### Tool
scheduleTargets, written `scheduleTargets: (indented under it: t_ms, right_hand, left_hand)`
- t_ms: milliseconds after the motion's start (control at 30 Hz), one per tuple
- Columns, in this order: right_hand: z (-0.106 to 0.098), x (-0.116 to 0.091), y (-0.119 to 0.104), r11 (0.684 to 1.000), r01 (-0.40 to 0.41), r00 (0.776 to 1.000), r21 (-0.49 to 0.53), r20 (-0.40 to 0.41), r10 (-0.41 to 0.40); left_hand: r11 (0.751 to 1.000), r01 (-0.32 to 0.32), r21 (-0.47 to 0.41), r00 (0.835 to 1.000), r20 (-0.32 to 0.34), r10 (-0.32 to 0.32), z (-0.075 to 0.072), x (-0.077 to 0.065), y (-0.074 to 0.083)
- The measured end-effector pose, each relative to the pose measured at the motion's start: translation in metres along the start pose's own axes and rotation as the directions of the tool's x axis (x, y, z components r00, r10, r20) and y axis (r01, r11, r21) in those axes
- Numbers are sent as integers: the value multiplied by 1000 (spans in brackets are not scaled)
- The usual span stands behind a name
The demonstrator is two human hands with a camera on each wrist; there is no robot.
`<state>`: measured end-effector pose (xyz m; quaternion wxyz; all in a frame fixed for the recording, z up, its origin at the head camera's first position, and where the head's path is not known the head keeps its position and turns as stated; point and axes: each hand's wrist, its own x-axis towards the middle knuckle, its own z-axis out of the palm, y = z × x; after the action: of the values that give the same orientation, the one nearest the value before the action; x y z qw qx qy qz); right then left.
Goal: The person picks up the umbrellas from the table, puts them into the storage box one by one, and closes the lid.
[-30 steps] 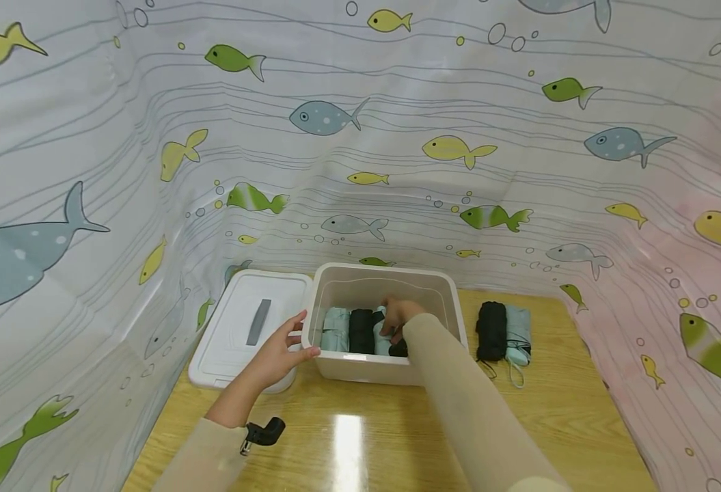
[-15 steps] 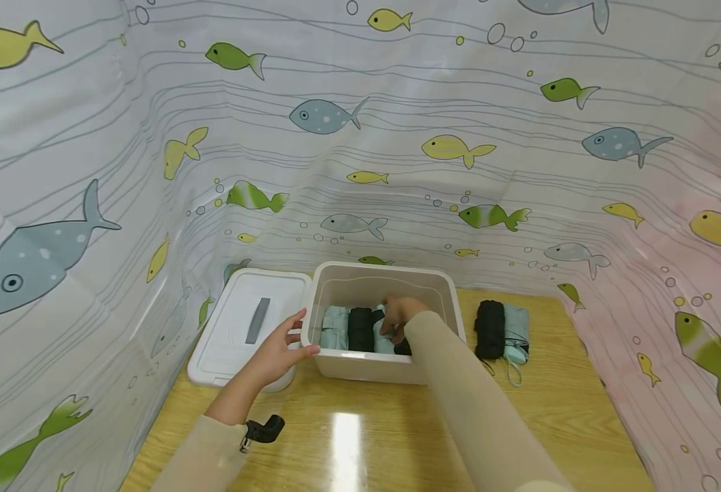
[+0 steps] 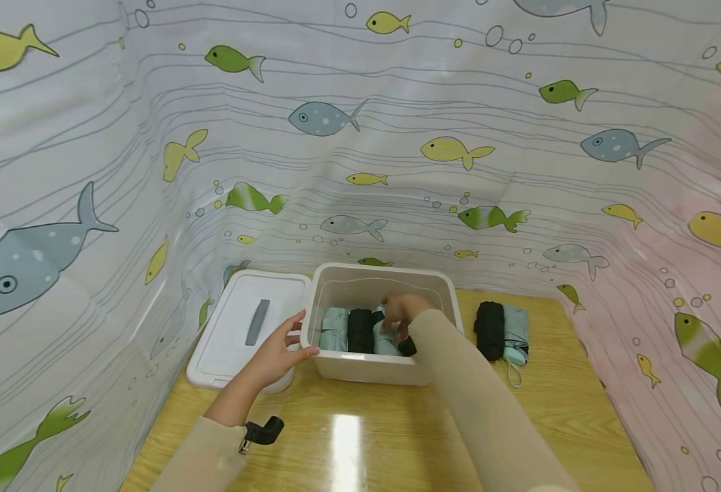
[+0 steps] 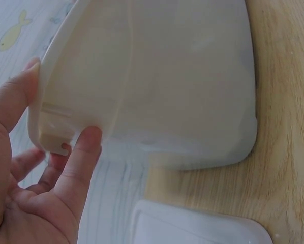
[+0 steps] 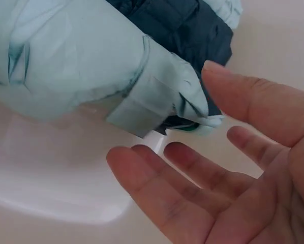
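Observation:
A cream storage bin (image 3: 369,369) stands at the back of the table. My left hand (image 3: 277,355) grips its front left corner by the rim, thumb on one side and fingers on the other. Inside, a pale green folded umbrella (image 3: 335,330), a black one (image 3: 360,331) and another pale green one (image 3: 386,344) lie side by side. Over that last umbrella, my right hand (image 5: 243,183) has its fingers spread, with a gap to the umbrella's loose strap (image 5: 142,104). A black piece (image 3: 407,347) shows beside it, partly hidden by my right arm.
A white lid (image 3: 231,335) with a grey handle lies left of the bin. On the wooden table (image 3: 311,437), to the right, lie a black folded umbrella (image 3: 491,331) and a pale green one (image 3: 517,324) with a wrist loop. A fish-patterned curtain (image 3: 397,198) surrounds the table.
My right hand's fingers have come off the pale green umbrella and shifted slightly right; more of that umbrella shows. My left hand keeps its hold on the bin's corner.

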<state>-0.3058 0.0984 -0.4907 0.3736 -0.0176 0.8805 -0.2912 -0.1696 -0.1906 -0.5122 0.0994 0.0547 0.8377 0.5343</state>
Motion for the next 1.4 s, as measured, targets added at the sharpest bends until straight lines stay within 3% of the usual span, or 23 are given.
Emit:
scheduleTargets:
  t_ms: [400, 733, 1100, 1400]
  right_hand:
    - [-19, -22, -3, 993, 122, 984, 0, 128, -120]
    - [-34, -47, -6, 975, 216, 965, -56, 165, -205]
    - [-44, -74, -4, 954, 286, 954, -93, 127, -273]
    - [-44, -91, 3, 919, 346, 937, -189, 17, -349]
  left_hand:
    - [1000, 7, 3, 1000, 8, -7, 1, 2, -3]
    - [1000, 4, 6, 1000, 14, -4, 1, 3, -6]
    - [1000, -1, -7, 1000, 8, 1, 2, 4, -3]
    - [1000, 2, -20, 1000, 12, -2, 3, 5, -4]
